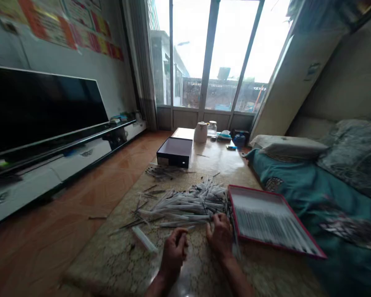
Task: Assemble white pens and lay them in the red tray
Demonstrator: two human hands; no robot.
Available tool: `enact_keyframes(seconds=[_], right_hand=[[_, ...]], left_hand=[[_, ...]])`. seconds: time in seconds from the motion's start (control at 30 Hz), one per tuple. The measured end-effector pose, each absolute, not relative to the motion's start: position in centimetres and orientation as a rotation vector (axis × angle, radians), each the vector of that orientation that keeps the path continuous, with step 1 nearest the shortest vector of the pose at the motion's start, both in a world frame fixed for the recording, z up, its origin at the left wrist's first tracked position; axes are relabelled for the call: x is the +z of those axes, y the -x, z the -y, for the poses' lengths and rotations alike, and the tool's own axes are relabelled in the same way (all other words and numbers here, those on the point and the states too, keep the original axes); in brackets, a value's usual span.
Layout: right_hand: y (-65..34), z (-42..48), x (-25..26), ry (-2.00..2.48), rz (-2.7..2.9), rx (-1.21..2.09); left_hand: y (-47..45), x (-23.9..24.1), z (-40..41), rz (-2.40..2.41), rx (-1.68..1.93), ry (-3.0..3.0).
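A loose pile of slim white pen-like tubes is spread over the middle of the table, with thin dark sticks mixed in. My left hand is just in front of the pile, its fingers curled together; whatever may be inside them is hidden. At the pile's near right edge, my right hand has its fingers bent down among the tubes, and their tips cannot be made out. Right of it lies a shallow red-rimmed box holding a row of similar tubes. A clear packet-like strip lies left of my left hand.
Behind the pile stand a dark open box and more dark sticks. A white jug, a glass jar and a tissue pack occupy the table's far end. A teal-covered sofa borders the right side.
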State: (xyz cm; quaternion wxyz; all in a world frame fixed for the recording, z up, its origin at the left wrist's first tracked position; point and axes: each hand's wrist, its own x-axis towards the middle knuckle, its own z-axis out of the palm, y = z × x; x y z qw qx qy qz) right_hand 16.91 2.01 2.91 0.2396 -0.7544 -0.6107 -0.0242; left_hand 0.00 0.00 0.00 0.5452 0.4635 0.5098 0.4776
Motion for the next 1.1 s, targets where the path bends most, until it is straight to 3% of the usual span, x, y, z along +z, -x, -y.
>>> enact_keyframes(seconds=[0.37,0.8,1.0,1.1], right_hand=[[-19.0,-2.9,3.0,1.912,1.809,-0.049],[-14.5,1.3,3.7,1.416,1.905,0.316],[-17.1,-1.7,2.1,1.960,1.672,0.059],[-17.6,-2.8,1.6,2.135,1.690,0.095]], left_hand=[[-0.3,0.5,-0.1,-1.167,1.174,-1.096],[-1.0,3.0,-1.1,-1.024,1.146,-0.768],[-0.6,0.6,-0.8,-1.050,1.083,-0.734],[-0.4,-0.1,-0.8,-1.025,1.039,-0.725]])
